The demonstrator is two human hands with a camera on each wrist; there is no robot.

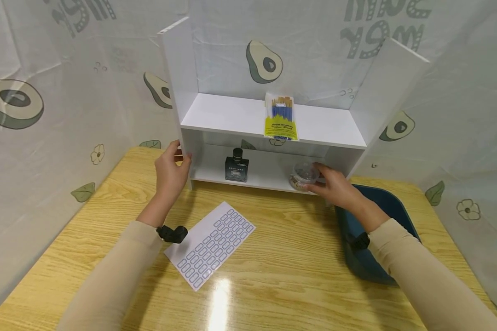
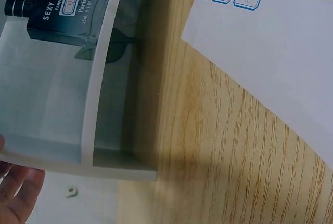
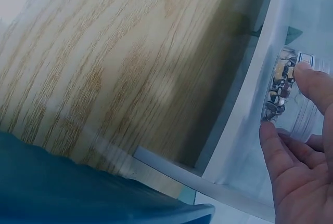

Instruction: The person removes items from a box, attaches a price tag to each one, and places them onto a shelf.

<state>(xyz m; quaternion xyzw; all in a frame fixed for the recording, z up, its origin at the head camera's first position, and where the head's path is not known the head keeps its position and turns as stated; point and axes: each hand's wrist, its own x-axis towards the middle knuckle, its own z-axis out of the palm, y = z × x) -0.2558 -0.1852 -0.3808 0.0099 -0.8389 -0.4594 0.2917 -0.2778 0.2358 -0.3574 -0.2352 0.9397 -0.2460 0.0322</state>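
Observation:
My right hand [image 1: 335,186] grips a small clear round jar [image 1: 302,176] at the right end of the white unit's lower shelf. In the right wrist view, small metallic and gold-toned pieces show inside the jar [image 3: 283,83], and thumb and fingers lie on opposite sides of it. With my left hand [image 1: 171,168] I hold the left side panel of the white shelf unit [image 1: 269,163], fingers around its edge. A dark perfume bottle [image 1: 237,166] with a black cap stands upright on the lower shelf; its label [image 2: 69,3] faces forward.
A clear pack of paintbrushes [image 1: 281,117] lies on the upper shelf, overhanging its front edge. On the wooden table [image 1: 290,266] is a sheet of blue-bordered stickers [image 1: 211,246]. A dark blue bin [image 1: 381,202] stands at the right, under my right forearm.

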